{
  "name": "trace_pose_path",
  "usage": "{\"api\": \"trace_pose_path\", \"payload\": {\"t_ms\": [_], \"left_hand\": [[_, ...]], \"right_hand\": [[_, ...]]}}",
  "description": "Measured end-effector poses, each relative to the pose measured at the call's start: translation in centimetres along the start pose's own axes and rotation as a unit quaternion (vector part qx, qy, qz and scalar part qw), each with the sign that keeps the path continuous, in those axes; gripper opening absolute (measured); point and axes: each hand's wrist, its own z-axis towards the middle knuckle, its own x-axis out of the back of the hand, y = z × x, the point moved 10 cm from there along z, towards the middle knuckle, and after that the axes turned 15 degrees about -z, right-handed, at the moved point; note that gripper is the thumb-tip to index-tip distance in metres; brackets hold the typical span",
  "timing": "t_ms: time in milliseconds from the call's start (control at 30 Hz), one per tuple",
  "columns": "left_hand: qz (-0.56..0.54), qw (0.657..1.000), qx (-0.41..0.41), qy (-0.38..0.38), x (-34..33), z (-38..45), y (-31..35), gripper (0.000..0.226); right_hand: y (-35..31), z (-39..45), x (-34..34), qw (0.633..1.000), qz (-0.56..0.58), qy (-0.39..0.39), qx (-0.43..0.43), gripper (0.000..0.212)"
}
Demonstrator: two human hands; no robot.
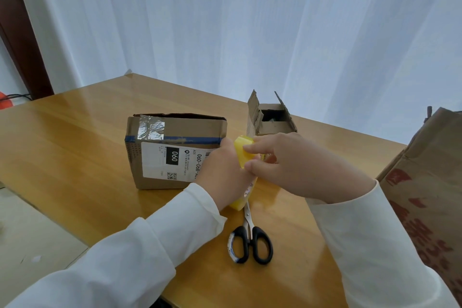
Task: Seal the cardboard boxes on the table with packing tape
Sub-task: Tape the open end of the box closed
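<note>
Cardboard takes up most of the table [75, 137]. On the left stands a flat box with a shipping label [172, 151], its top flap lifted slightly and old tape still on it. Just right of that box, the left hand [225, 172] has its grip clamped around a yellow tape roll [243, 155] held upright. The right hand [287, 160] pinches at the roll's near rim, apparently hunting for the loose end. Scissors [250, 237] lie near, their blades pointing under the roll. Farther right and far back sits a small box with open flaps [271, 117], and a large printed carton [425, 182] fills the right edge.

If the tape end splits or sticks back on itself, the strip would tear narrow. A sudden yank could also knock the lightly standing box over.
</note>
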Motion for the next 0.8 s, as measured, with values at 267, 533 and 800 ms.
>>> {"api": "trace_pose_path", "payload": {"t_ms": [267,533,800], "left_hand": [[0.044,0.999,-0.030,0.006,-0.5,-0.7,0.7,0.039],[0.051,0.999,-0.016,-0.011,-1.4,-0.4,1.9,0.035],[0.047,0.999,-0.010,-0.012,-1.6,-0.1,2.0,0.030]], "right_hand": [[2.2,0.5,0.9,0.991,-0.059,0.075,-0.089,0.045],[2.6,0.2,1.7,0.981,-0.082,0.112,-0.132,0.029],[3.5,0.2,0.5,0.987,-0.005,0.059,-0.152,0.049]]}}
